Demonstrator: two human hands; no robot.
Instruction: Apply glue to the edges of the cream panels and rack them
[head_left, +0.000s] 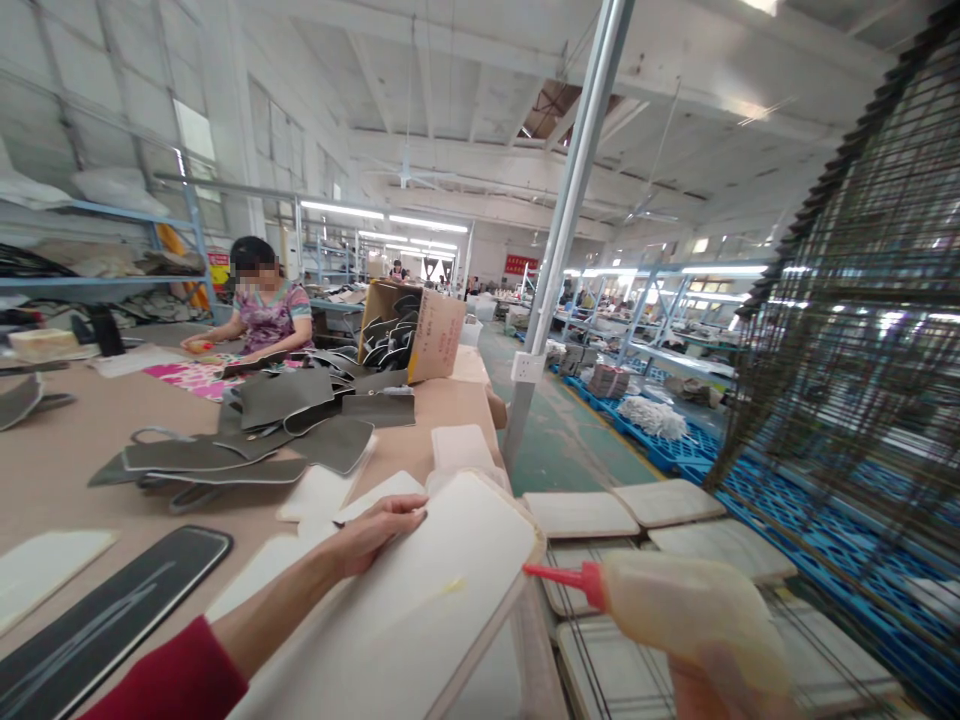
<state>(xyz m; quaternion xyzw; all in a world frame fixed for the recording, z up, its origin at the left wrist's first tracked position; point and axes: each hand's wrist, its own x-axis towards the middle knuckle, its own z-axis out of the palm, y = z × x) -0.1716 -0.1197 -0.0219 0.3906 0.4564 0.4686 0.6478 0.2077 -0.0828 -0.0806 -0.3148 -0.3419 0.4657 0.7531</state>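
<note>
My left hand (384, 532) grips the upper left edge of a large white panel (442, 570) with rounded corners, fingers closed on it. A small yellowish smear shows on the panel's face. In my right hand (709, 690), blurred and partly cut off at the bottom, is a translucent yellowish squeeze bottle (675, 600). Its red nozzle points left, and the tip appears at the panel's right edge; I cannot tell whether it touches. More white pieces (322, 495) lie under and beside the panel. A long black piece (120, 620) with pale streaks rests at the left.
Grey cut pieces (262, 450) are heaped on the brown table (427, 410), near a cardboard box (439, 335). Across the table a person (270, 310) works. White panels (585, 515) lie on racks at the right, beside a metal post (551, 260) and a wire-mesh stack (862, 250).
</note>
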